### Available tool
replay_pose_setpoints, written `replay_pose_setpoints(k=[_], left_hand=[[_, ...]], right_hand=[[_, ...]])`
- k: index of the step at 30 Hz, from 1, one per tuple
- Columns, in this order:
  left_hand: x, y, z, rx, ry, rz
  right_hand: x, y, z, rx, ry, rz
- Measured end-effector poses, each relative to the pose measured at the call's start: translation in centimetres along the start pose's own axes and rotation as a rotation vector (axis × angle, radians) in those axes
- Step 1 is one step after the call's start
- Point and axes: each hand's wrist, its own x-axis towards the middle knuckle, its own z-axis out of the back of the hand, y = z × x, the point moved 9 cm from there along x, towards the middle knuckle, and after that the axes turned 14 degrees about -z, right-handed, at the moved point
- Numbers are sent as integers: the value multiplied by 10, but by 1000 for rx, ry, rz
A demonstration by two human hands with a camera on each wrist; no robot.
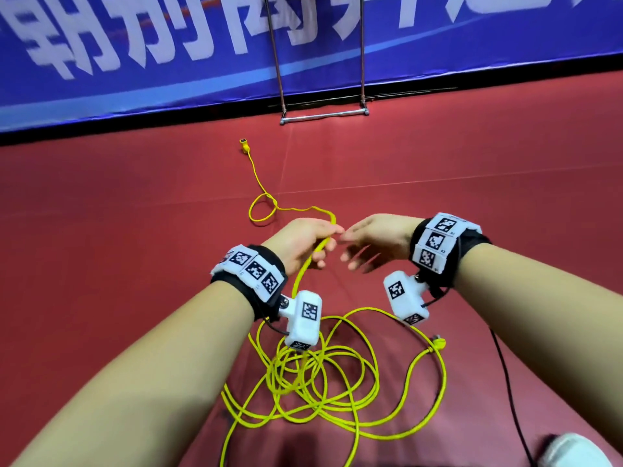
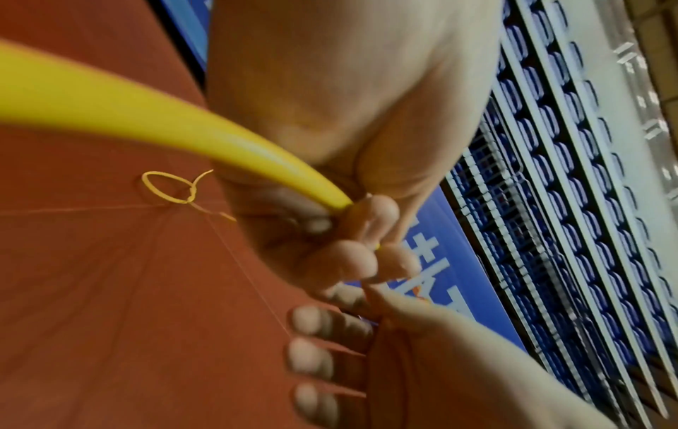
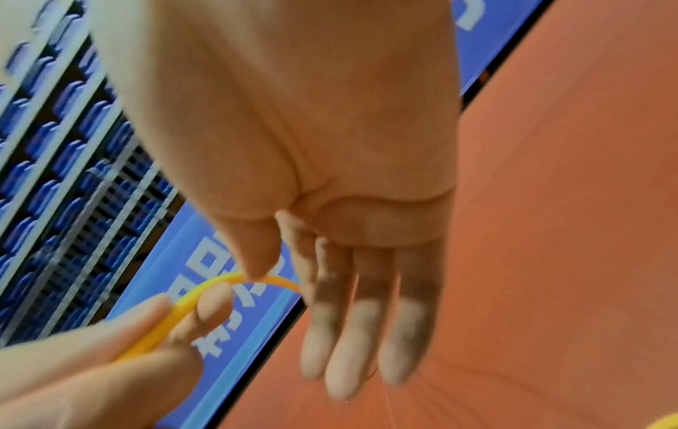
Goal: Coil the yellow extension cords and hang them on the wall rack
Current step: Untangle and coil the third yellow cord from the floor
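A yellow extension cord lies in loose tangled loops on the red floor below my hands. My left hand grips a strand of it between curled fingers and thumb. From there the cord runs away across the floor, through a small loop, to a yellow socket end. Its plug end lies at the right. My right hand hovers just right of the left with straight fingers, holding nothing. A metal rack's legs and foot bar stand by the wall.
A blue banner wall with white characters runs along the back. A thin black wire trails from my right wrist across the floor. A white shoe shows at the bottom right corner. Blue seating rows rise beyond the banner.
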Motion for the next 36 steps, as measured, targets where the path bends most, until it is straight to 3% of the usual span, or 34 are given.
replay_pose_setpoints(k=[4, 7, 9, 12, 14, 18, 23, 25, 30, 32, 34, 36], left_hand=[[-6, -8, -34, 166, 261, -70], [-14, -4, -56, 259, 398, -71], [-16, 0, -60, 323, 406, -53], [-14, 7, -53, 330, 357, 9], [-15, 17, -43, 197, 281, 101], [-7, 31, 2, 23, -57, 155], [0, 35, 38, -550, -360, 143], [3, 31, 45, -660, -430, 98], [-1, 55, 54, -665, -550, 233], [-5, 59, 56, -555, -521, 267], [-5, 52, 53, -425, -440, 248], [-4, 41, 48, -316, -380, 206]], right_hand=[[3, -7, 19, 400, 30, -83], [2, -8, 19, 480, 103, -93], [0, -6, 20, 453, 86, -69], [-3, 1, 29, 461, 13, 20], [-5, 6, 32, 452, -2, 77], [-12, 17, 28, 305, 21, 174], [-14, 14, -2, 48, 133, 185], [-11, 6, -18, -93, 183, 142], [-4, -11, -55, -385, 307, 87], [-4, -13, -65, -488, 334, 76], [0, -12, -63, -530, 273, 70], [6, -8, -49, -382, 157, 52]])
